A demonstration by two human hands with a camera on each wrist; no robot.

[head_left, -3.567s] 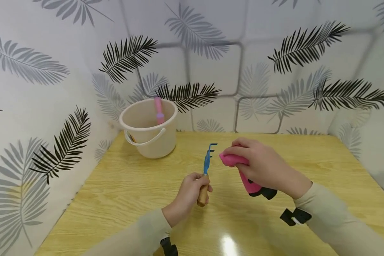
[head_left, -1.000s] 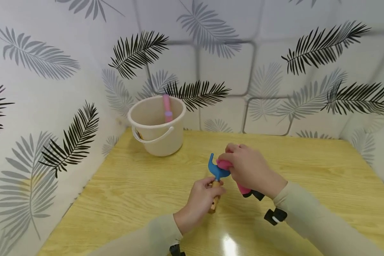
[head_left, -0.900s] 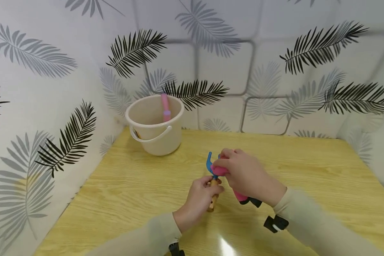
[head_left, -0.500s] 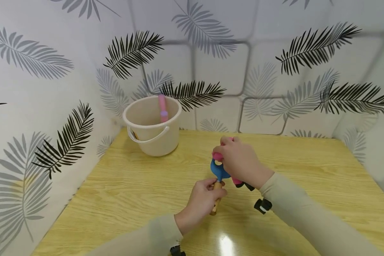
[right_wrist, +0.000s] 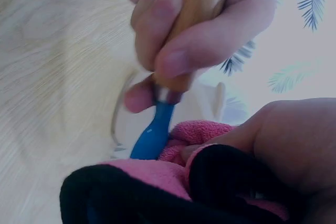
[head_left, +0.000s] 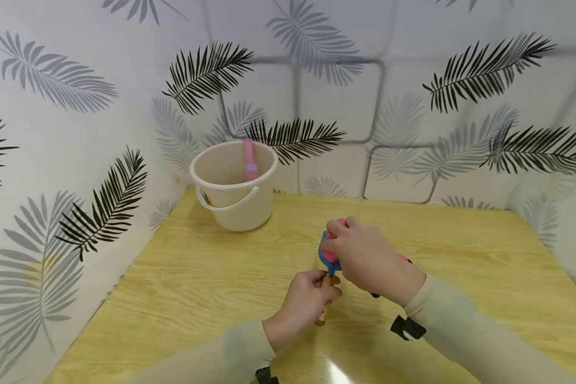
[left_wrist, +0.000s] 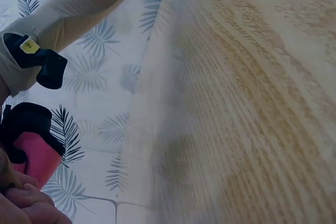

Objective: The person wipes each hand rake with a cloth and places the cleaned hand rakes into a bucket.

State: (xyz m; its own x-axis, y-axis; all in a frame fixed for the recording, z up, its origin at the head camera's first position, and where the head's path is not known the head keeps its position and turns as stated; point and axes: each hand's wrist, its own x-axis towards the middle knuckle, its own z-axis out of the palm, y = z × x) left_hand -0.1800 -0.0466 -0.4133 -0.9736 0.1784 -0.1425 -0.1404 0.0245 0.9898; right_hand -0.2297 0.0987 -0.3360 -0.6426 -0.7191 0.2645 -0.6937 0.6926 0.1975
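Observation:
In the head view my left hand [head_left: 297, 304] grips the wooden handle of a small hand rake [head_left: 322, 314], its blue head pointing away from me. My right hand [head_left: 372, 256] pinches a pink cloth [head_left: 330, 255] with black edging, pressed against that blue head. The prongs are mostly hidden behind cloth and fingers. From the right wrist, the left fingers [right_wrist: 205, 51] curl round the handle, and the blue neck [right_wrist: 155, 129] runs down into the bunched cloth [right_wrist: 152, 174]. The left wrist view catches only part of the fingers and a pink-and-black corner of cloth [left_wrist: 39, 158].
A cream bucket [head_left: 247, 210] with its handle hanging down stands at the back left of the wooden table [head_left: 197, 277]. Inside it leans a pink object [head_left: 249, 160] with a lilac band. Leaf-patterned wall covering [head_left: 336, 106] borders the table's back and left side.
The rake has turned from edge-on to face-on, and the cloth has moved left onto its blue head. Within the last second, the right hand shifts the cloth along the prongs; the left keeps its grip.

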